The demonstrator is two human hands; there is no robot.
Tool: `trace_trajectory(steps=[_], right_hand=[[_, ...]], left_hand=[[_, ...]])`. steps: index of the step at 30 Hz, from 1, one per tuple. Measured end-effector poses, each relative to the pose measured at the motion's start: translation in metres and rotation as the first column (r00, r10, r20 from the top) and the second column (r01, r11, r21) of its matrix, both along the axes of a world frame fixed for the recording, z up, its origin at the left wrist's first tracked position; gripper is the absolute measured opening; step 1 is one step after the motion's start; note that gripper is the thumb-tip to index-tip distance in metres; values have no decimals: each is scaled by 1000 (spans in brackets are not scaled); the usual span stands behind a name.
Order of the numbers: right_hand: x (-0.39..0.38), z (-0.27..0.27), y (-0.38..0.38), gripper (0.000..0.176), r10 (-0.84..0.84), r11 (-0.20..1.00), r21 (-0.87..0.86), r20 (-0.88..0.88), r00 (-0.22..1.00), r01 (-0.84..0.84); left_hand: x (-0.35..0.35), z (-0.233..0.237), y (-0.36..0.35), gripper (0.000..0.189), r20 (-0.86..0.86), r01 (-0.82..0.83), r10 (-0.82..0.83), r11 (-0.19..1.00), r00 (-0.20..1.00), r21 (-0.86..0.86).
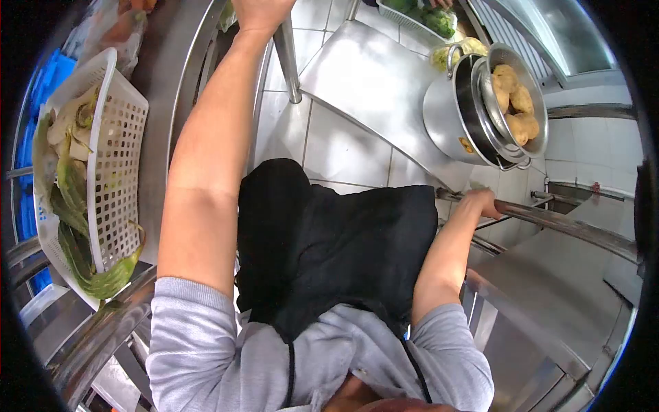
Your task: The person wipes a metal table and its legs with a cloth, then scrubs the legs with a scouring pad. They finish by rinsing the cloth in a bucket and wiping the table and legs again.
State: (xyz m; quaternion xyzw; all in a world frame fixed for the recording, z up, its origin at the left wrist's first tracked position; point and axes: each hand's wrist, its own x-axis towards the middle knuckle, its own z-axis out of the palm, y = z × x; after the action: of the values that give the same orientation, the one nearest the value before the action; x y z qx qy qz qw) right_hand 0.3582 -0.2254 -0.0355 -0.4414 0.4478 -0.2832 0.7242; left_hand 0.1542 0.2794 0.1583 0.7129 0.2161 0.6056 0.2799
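- Steel rail (pixel 563 223): a round metal bar along the edge of a steel counter on the person's right. Its long axis runs from close beside the body out to the right and away.
- Right hand (pixel 486 204): it rests on the near end of the rail, fingers curled together over the bar and clamped on it. The rest of the rail stretches away to the right of the knuckles. This hand is by far the nearer one to the rail.
- Left hand (pixel 261 10): the arm reaches straight ahead, well apart from the rail, and the frame edge cuts the hand. It is just beside a steel table leg (pixel 290 62). Whether its fingers are apart or closed cannot be told.
- Between the arms: a black apron (pixel 329 240) hangs over a pale tiled floor.
- Ahead on the right, near the rail but not touching it: a steel pot (pixel 446 117) holds a colander (pixel 491 56) of potatoes (pixel 515 103).
- On the left counter: a white plastic basket (pixel 120 137) holds green and pale leaf trimmings (pixel 68 178).
- At the top edge, far off: green vegetables (pixel 429 17).
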Motion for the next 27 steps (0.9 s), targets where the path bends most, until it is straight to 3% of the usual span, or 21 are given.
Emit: trace_trajectory(steps=[4, 5, 6, 7, 9, 11, 13, 14, 15, 16, 19, 21, 24, 27], right_hand=[[-2, -5, -2, 42, 63, 991, -114, -18, 998, -64], [-2, -9, -2, 43, 80, 983, -161, -27, 996, -83], [-1, -12, -4, 44, 91, 974, -206, -27, 995, -95], [-1, -17, -9, 46, 97, 954, -280, -54, 994, -109], [6, -32, -11, 43, 108, 892, -428, -115, 988, -147], [-7, -4, 7, 36, 119, 908, -388, -118, 986, -156], [10, -47, -11, 36, 132, 983, -143, 143, 981, -112], [9, -50, -15, 37, 142, 965, -233, 101, 985, -116], [7, -53, -19, 38, 143, 940, -321, 57, 988, -118], [-6, -44, -5, 39, 95, 800, -572, -180, 979, -182], [-13, -42, -10, 46, 141, 779, -548, -321, 937, -305], [-15, -52, -16, 53, 170, 756, -516, -441, 881, -404], [-21, -70, -28, 55, 283, 719, -537, -353, 892, -441], [-37, -70, -36, 65, 354, 569, -597, -442, 824, -565]], left_hand=[[3, 10, -8, 35, -103, -79, 71, 994, 992, -80], [3, 8, -7, 38, -70, 19, -29, 990, 997, -137], [11, 0, 4, 45, -24, 54, -54, 999, 998, -7], [16, -8, 4, 50, -59, -124, 123, 992, 991, -13], [11, -4, -1, 43, -55, 107, -109, 994, 992, -36], [16, -28, 35, 49, -76, -227, 240, 962, 968, 151], [19, -27, 35, 50, -79, -211, 215, 976, 973, 61], [23, -36, 46, 51, -71, -185, 188, 982, 980, 43], [23, -36, 50, 54, -116, -234, 252, 961, 961, 148], [26, -30, 39, 56, -59, -212, 218, 973, 974, 96], [31, -46, 69, 53, -95, -218, 224, 973, 970, 72], [30, -36, 43, 53, -34, -201, 201, 979, 979, 20], [30, -34, 37, 54, -110, -306, 305, 952, 946, 13], [37, -39, 51, 55, -156, -395, 400, 916, 903, 63]])
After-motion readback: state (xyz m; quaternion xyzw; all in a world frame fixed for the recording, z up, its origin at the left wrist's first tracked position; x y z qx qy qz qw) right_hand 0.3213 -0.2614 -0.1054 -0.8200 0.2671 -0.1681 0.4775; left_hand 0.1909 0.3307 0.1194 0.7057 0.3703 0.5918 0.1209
